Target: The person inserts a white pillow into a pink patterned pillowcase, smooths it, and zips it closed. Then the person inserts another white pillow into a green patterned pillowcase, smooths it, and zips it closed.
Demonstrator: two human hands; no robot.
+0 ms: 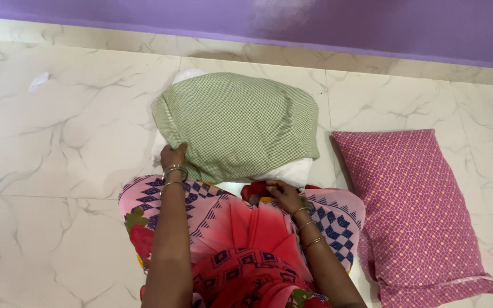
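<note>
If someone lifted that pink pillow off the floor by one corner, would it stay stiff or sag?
The pink pillow would probably sag: it looks plump and soft, with a loose cover edge at its near end. It likely feels light for its bulk, as stuffed bedding usually does. Lying flat on the smooth floor tiles, it should slide when pushed rather than roll or tip.

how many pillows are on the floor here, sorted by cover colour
green checked cover, half pulled over a white pillow: 1
pink patterned cover, fully on: 1
total: 2 pillows
</note>
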